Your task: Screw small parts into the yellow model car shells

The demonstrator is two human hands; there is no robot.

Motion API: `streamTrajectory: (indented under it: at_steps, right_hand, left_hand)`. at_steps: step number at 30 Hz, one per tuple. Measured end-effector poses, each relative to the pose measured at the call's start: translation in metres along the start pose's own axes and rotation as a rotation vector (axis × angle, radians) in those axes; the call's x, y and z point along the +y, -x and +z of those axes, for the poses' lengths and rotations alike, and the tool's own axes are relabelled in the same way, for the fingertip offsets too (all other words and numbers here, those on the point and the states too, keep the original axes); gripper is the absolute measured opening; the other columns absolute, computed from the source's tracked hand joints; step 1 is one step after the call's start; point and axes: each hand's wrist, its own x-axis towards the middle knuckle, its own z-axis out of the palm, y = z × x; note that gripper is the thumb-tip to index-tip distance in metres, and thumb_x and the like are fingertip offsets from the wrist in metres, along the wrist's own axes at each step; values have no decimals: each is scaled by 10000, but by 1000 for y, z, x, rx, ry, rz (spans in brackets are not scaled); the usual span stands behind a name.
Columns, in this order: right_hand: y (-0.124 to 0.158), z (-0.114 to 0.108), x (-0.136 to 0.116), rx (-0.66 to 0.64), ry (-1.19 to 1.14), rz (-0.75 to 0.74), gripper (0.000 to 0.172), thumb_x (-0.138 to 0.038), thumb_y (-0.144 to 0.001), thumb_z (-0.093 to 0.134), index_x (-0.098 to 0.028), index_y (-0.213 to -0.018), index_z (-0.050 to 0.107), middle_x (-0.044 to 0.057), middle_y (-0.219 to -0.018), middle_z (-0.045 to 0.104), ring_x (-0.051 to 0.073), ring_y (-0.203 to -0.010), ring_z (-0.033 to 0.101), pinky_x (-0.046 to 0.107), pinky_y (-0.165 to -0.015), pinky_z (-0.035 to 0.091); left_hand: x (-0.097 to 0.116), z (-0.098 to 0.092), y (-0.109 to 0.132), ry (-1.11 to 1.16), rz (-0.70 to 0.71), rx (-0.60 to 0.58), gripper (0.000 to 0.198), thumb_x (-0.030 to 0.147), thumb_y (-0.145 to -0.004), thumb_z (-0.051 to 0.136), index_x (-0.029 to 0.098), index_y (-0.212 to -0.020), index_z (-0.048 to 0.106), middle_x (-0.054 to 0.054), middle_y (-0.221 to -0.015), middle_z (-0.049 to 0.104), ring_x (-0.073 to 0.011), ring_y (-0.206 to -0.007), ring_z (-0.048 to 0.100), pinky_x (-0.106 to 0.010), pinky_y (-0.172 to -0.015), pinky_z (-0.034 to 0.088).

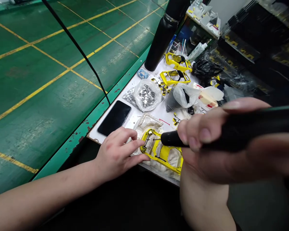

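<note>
A yellow toy car body (163,151) lies in a dirty white moulded holder (148,120) near the table's front edge. My left hand (118,150) has its fingertips and thumb pressed on the body's left end, bent around it. My right hand (214,163) is wrapped around a black power screwdriver (172,138), partly blurred close to the camera. The thin bit points left, down at small dark and shiny parts inside that end of the body. Whether the tip touches a screw cannot be made out.
Beyond the holder are a black phone (114,118), a bag of small silvery pieces (148,96) and a bag with dark contents (180,98). More yellow car bodies (174,78) lie farther back beside a black cylinder (159,41). A black cord (77,45) crosses the left side.
</note>
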Motion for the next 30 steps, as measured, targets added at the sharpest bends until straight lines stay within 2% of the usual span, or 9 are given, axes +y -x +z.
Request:
streamTrajectory:
  at_steps: [2,4,10,18,30]
  right_hand:
    - [-9,16,14,56,-48,-25,311,-523,-896,911,-266,-1026,792,-50,-629,544,133,-425,469,314,-394,428]
    - [-15,24,22,50,-44,-3,274,-470,-886,931,-251,-972,791,-46,-623,572,138,-429,496,321,-403,423]
    - [-20,25,29,-21,29,39,274,-507,-900,919,-287,-1014,802,-50,-632,576,158,-441,516,348,-441,442]
    - [-24,29,34,-11,40,70,205,-456,-895,914,-287,-972,828,-51,-620,581,143,-423,499,328,-410,414]
    - [-22,27,39,-61,35,80,273,-491,-908,925,-274,-1008,794,-55,-647,565,137,-450,542,310,-421,443]
  left_hand:
    - [-3,4,5,-33,39,-22,320,455,-1030,811,165,-1167,810,-119,-1045,734,-225,-880,670,-371,-774,573]
    - [-3,7,8,-35,63,-50,252,403,-1058,778,178,-1169,804,-103,-1035,729,-213,-875,662,-361,-772,564]
    - [-4,12,7,-17,78,-35,88,286,-1031,766,210,-1071,786,-73,-993,718,-188,-821,614,-336,-720,521]
    - [-4,10,2,3,70,-37,62,266,-998,781,218,-1037,782,-69,-986,713,-194,-809,604,-343,-700,499]
    - [-3,10,0,-7,76,-51,70,263,-1012,767,198,-1016,792,-79,-984,712,-196,-802,577,-350,-698,486]
